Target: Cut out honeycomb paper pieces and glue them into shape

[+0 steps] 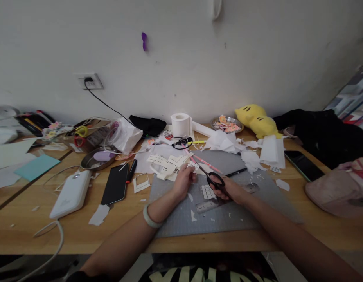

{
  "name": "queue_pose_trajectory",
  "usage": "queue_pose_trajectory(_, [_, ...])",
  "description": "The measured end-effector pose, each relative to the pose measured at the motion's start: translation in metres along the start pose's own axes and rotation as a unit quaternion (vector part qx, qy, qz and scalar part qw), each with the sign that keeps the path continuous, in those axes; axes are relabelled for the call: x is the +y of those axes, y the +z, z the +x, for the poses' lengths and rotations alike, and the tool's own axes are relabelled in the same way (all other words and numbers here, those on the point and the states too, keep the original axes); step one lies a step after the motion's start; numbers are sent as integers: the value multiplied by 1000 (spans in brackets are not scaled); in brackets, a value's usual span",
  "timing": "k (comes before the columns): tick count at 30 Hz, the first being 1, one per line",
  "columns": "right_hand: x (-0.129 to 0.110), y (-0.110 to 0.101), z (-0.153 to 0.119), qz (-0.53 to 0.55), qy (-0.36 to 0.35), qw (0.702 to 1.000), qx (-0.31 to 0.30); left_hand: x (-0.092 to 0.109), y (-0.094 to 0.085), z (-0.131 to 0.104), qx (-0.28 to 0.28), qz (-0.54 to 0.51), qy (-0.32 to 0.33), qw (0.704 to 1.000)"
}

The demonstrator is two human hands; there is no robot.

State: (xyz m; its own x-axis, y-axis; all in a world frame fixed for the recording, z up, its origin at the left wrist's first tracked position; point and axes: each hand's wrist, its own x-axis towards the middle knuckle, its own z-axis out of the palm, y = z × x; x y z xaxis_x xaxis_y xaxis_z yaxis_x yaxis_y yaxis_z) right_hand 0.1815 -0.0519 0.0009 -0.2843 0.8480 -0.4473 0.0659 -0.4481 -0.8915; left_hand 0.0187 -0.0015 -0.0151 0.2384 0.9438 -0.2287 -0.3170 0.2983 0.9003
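Note:
My left hand is closed on a small white paper cutout with dark outlines. In my right hand is a pair of black-handled scissors; the fingers are wrapped around the handles, and the blades point toward the paper. Beneath both hands lies a grey cutting mat. A second outlined paper piece rests on it near my right hand, beside a metal ruler that is partly covered. Cream paper cutouts with black lines are piled just beyond my left hand.
To the left lie a black phone, a white power bank and a metal dish. A tissue roll and a yellow plush toy stand by the wall. A pink bag and another phone are at right.

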Motion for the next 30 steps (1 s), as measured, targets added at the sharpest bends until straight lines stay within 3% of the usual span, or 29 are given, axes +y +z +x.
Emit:
queue_pose_trajectory(21, [1,0,0,-31,3,999,-15,0,-2,3,25,-56,66,996])
queue_pose_trajectory(30, [4,-2,2,-31,0,999,-21,3,0,1,32,-70,66,995])
